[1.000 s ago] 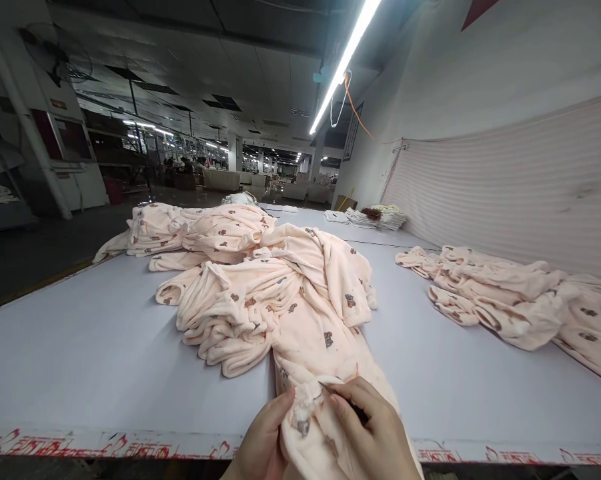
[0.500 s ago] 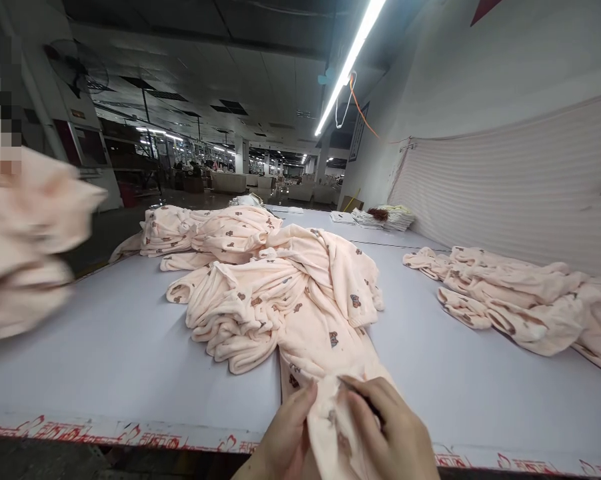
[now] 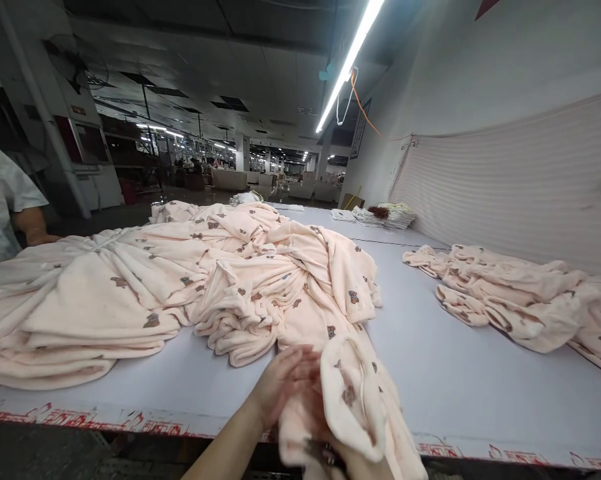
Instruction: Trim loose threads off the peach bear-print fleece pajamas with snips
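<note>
My left hand [image 3: 287,380] lies with its fingers stretched out against a pale pink fleece garment [image 3: 347,347], left of the garment's round hemmed opening [image 3: 353,397]. The garment is printed with small brown bears and hangs over the table's near edge. Low in the view, my right hand [image 3: 353,463] is partly covered by the cloth. At its fingers is a small dark tool [image 3: 325,453], blurred, that looks like thread snips. A heap of matching garments [image 3: 250,300] lies just beyond my hands.
On the left spreads a large pile of the same fleece [image 3: 95,293]; a co-worker's arm [image 3: 30,223] reaches its far side. More pink garments [image 3: 520,293] lie on the right of the white table [image 3: 460,387]. Folded white cloths [image 3: 380,217] are stacked at the back.
The fleece the co-worker held in the air now lies on the table at left. My left hand has let go of the garment's edge and opened; my right hand has moved lower.
</note>
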{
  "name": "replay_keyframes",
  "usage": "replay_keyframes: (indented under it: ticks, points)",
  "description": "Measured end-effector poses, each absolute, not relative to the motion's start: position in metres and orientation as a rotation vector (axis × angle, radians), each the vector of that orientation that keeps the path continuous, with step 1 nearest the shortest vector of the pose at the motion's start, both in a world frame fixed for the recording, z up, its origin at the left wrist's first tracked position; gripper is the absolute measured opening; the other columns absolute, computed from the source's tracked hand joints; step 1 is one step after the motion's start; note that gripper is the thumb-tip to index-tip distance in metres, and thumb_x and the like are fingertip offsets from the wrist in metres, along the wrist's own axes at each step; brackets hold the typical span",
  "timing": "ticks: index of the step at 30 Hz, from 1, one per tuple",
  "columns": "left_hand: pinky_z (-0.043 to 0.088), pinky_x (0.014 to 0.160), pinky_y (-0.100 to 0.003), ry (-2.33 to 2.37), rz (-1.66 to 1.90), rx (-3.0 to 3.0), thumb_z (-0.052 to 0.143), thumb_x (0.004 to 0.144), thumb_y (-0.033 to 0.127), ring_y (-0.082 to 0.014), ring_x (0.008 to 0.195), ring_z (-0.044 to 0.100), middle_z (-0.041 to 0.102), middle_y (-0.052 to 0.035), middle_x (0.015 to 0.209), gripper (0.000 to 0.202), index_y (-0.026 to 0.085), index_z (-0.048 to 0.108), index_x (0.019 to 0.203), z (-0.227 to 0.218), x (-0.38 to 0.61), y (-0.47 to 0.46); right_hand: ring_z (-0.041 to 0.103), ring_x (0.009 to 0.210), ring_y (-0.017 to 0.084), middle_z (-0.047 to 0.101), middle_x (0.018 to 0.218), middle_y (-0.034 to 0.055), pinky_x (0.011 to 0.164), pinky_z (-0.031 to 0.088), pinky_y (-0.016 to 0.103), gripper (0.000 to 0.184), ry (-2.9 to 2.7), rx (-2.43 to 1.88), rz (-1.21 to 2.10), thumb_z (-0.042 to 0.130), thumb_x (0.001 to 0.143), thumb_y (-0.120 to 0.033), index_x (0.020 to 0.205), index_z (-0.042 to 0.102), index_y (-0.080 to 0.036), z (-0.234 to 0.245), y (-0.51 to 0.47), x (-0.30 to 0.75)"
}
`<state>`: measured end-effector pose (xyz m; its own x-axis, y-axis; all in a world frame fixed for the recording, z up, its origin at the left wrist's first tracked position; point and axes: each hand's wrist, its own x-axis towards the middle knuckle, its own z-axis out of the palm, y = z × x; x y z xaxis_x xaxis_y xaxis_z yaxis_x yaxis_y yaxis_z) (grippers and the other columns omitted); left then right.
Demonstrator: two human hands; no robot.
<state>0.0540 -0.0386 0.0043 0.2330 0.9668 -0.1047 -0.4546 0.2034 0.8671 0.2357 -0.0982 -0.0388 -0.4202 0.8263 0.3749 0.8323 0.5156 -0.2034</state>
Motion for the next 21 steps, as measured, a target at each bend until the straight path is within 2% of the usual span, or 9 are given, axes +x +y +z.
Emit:
replay_keyframes:
  ticks: [2, 4, 6, 8, 10, 12, 14, 17, 21]
  points:
    - [0.042, 0.064, -0.021, 0.955, 1.272, 0.831, 0.067, 0.077, 0.041, -0.0127, 0.069, 0.056, 0.063, 0.001, 0.074, 0.023, 0.018, 0.062, 0.081, -0.014, 0.037, -0.061, 0.066, 0.094, 0.029, 0.073, 0.098, 0.007, 0.083, 0.052, 0.039, 0.027, -2.057, -1.381, 0.42, 0.054, 0.087, -0.041, 0.1, 0.07, -0.024, -0.016, -0.089, 0.243]
    - [0.037, 0.055, -0.02, 1.108, 1.312, 0.86, 0.07, 0.073, 0.044, -0.0122, 0.061, 0.051, 0.054, 0.0044, 0.063, 0.028, 0.02, 0.058, 0.075, -0.036, 0.035, -0.084, 0.066, 0.088, 0.026, 0.072, 0.086, 0.0045, 0.08, 0.053, 0.035, 0.035, -1.841, -1.366, 0.792, 0.048, 0.089, -0.047, 0.09, 0.07, -0.02, 0.006, -0.083, 0.242]
    - [0.038, 0.048, -0.021, 1.175, 1.256, 0.923, 0.067, 0.07, 0.057, -0.015, 0.062, 0.055, 0.058, 0.0011, 0.072, 0.041, 0.021, 0.056, 0.086, -0.054, 0.047, -0.099, 0.065, 0.08, 0.024, 0.068, 0.076, 0.0025, 0.072, 0.053, 0.031, 0.038, -1.76, -1.337, 1.018, 0.05, 0.088, -0.05, 0.078, 0.068, -0.018, 0.02, -0.081, 0.234]
    - [0.044, 0.052, -0.024, 1.053, 1.249, 0.945, 0.066, 0.066, 0.064, -0.02, 0.073, 0.061, 0.064, -0.0068, 0.094, 0.058, 0.021, 0.054, 0.103, -0.062, 0.064, -0.102, 0.064, 0.076, 0.023, 0.066, 0.07, 0.0011, 0.069, 0.052, 0.03, 0.038, -1.76, -1.31, 1.112, 0.051, 0.086, -0.049, 0.072, 0.066, -0.017, 0.026, -0.082, 0.227]
    - [0.048, 0.069, -0.028, 1.001, 1.316, 0.93, 0.069, 0.067, 0.057, -0.0246, 0.091, 0.061, 0.064, -0.0105, 0.106, 0.059, 0.019, 0.053, 0.11, -0.058, 0.076, -0.095, 0.065, 0.081, 0.023, 0.067, 0.072, 0.0014, 0.075, 0.052, 0.031, 0.035, -1.771, -1.295, 1.048, 0.052, 0.086, -0.048, 0.075, 0.067, -0.018, 0.024, -0.081, 0.226]
    - [0.046, 0.078, -0.029, 1.007, 1.374, 0.916, 0.068, 0.073, 0.047, -0.0244, 0.095, 0.058, 0.066, -0.0087, 0.101, 0.043, 0.018, 0.058, 0.103, -0.049, 0.078, -0.087, 0.066, 0.089, 0.024, 0.07, 0.083, 0.003, 0.082, 0.051, 0.034, 0.03, -1.795, -1.308, 0.799, 0.05, 0.088, -0.042, 0.086, 0.069, -0.019, 0.02, -0.078, 0.233]
    - [0.044, 0.073, -0.027, 0.994, 1.405, 0.935, 0.064, 0.078, 0.042, -0.0206, 0.083, 0.058, 0.067, -0.0048, 0.089, 0.029, 0.018, 0.06, 0.092, -0.038, 0.072, -0.082, 0.067, 0.088, 0.023, 0.071, 0.091, 0.004, 0.078, 0.052, 0.033, 0.025, -1.86, -1.361, 0.48, 0.045, 0.089, -0.033, 0.097, 0.065, -0.021, 0.016, -0.072, 0.245]
    - [0.042, 0.069, -0.024, 0.948, 1.417, 1.006, 0.062, 0.079, 0.036, -0.0171, 0.076, 0.053, 0.066, -0.0013, 0.082, 0.021, 0.019, 0.06, 0.09, -0.028, 0.062, -0.082, 0.067, 0.078, 0.02, 0.068, 0.096, 0.0041, 0.062, 0.053, 0.029, 0.022, -2.019, -1.449, 0.163, 0.042, 0.084, -0.02, 0.097, 0.06, -0.024, 0.016, -0.067, 0.257]
    - [0.041, 0.069, -0.024, 0.911, 1.384, 1.019, 0.06, 0.082, 0.035, -0.0163, 0.075, 0.052, 0.065, -0.0002, 0.081, 0.018, 0.019, 0.06, 0.09, -0.023, 0.059, -0.085, 0.064, 0.074, 0.017, 0.06, 0.096, 0.0025, 0.057, 0.05, 0.026, 0.016, -2.127, -1.441, 0.14, 0.047, 0.082, -0.022, 0.094, 0.057, -0.026, 0.025, -0.075, 0.248]
